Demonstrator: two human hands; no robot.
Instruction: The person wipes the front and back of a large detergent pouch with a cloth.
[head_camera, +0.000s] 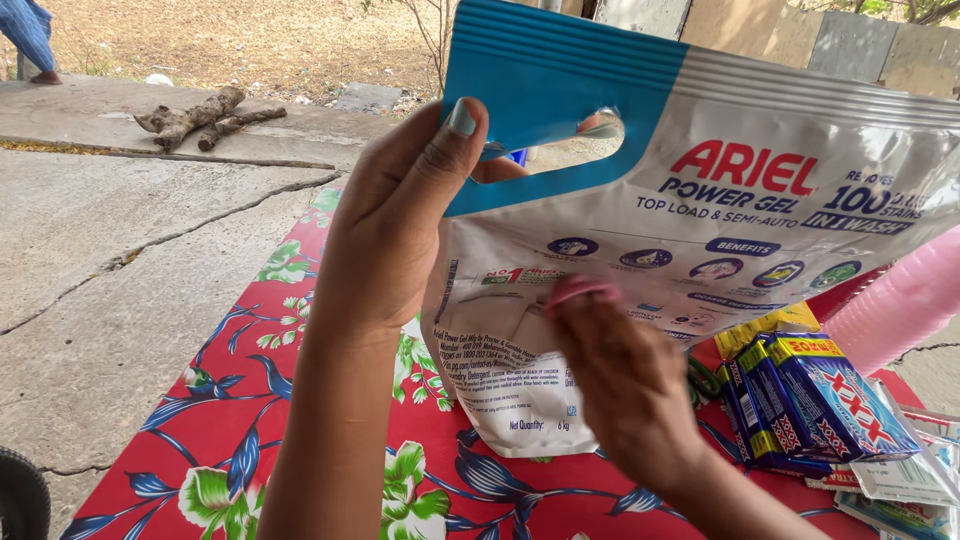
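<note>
A large white and blue detergent pouch (700, 190) with a cut-out handle is held up over a red floral tablecloth (240, 440). My left hand (400, 230) grips the pouch by its blue top corner, thumb on the front next to the handle hole. My right hand (625, 385) presses against the lower front of the pouch, fingertips on the white panel; what it pinches is hidden. The pouch's bottom edge hangs just above the cloth.
Blue soap bar packs (810, 400) lie on the cloth at the right, with flat sachets (910, 480) beside them. A pink ribbed plastic container (900, 300) sits behind. Concrete paving (110, 260), a piece of wood (195, 115) and dry ground lie to the left.
</note>
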